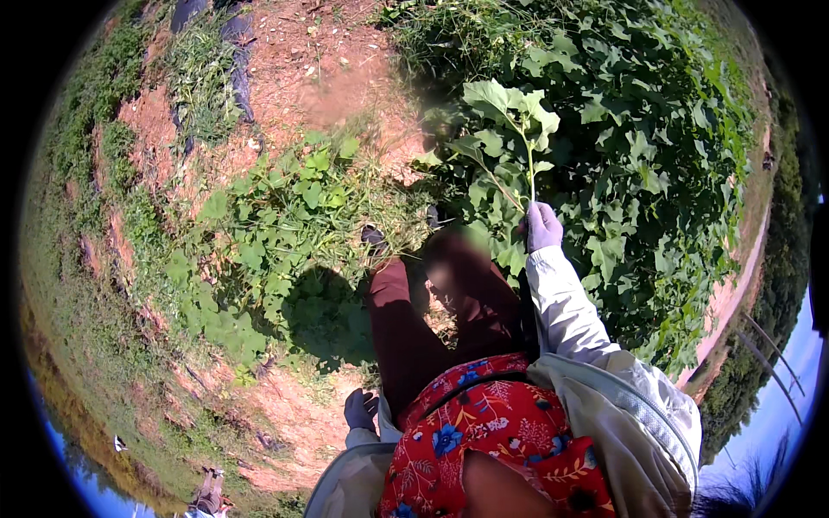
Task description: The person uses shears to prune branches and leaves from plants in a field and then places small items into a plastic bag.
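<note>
My right hand (543,226), in a grey-purple glove, grips the lower stem of a cut or loose-looking leafy green shoot (531,149); whether it is still joined to a plant cannot be told. Its broad, lobed pale leaves stand upward above the fist, in front of a dense bank of dark green leafy plants (609,181). My left hand (361,409), in a dark grey glove, hangs low beside my left thigh with its fingers somewhat curled and apart. It holds nothing visible and touches no plant.
Low leafy vines (259,259) and grass spread before my feet on the left. Reddish bare soil (337,78) runs ahead, with a strip of black plastic sheeting (238,65) among weeds. Another person (208,495) is far off at the lower left. A dirt track (738,291) curves past the right side.
</note>
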`<state>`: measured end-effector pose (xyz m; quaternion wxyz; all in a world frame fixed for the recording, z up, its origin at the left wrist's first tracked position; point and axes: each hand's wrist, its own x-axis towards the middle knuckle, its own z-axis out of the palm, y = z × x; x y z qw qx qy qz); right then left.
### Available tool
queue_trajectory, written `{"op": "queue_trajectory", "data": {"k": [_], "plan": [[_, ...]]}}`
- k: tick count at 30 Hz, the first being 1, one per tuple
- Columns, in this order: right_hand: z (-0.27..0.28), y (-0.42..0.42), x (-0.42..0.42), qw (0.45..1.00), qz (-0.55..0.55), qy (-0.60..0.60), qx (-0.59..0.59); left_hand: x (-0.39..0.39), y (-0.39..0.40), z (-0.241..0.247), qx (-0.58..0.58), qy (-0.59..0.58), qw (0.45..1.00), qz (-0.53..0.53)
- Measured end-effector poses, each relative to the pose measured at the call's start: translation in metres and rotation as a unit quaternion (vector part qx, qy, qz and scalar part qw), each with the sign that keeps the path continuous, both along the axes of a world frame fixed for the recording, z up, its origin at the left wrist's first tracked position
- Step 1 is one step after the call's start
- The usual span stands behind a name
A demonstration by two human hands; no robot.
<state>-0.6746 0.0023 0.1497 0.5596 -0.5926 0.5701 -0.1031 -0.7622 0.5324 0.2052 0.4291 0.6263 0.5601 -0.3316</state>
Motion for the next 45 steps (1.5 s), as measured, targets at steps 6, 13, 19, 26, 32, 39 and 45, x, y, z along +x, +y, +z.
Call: {"op": "queue_trajectory", "data": {"k": [6,13,19,26,32,39,45], "plan": [[-0.167,-0.104,0.054,0.993,0.062,0.086,0.056,-0.078,0.019,0.003,-0.021,-0.052,0.998,-0.001],[-0.164,-0.063,0.065,0.856,0.464,0.230,0.011,-0.147,-0.003,-0.009,0.080,-0.075,0.972,0.209],[0.033,0.219,0.035,0.831,0.453,0.053,0.318,-0.108,0.000,0.030,0.043,-0.282,0.885,0.368],[0.109,0.469,-0.058,0.660,0.554,0.088,0.499,-0.096,0.013,0.033,-0.050,-0.365,0.926,0.082],[0.136,0.586,-0.113,0.567,0.639,0.243,0.460,-0.172,0.095,0.065,0.048,-0.375,0.919,0.108],[0.113,0.656,-0.165,0.381,0.759,0.158,0.503,-0.225,0.152,0.074,0.312,-0.185,0.918,0.160],[0.147,0.727,-0.184,0.390,0.714,0.280,0.510,-0.252,0.192,0.043,0.132,-0.382,0.790,0.462]]}}
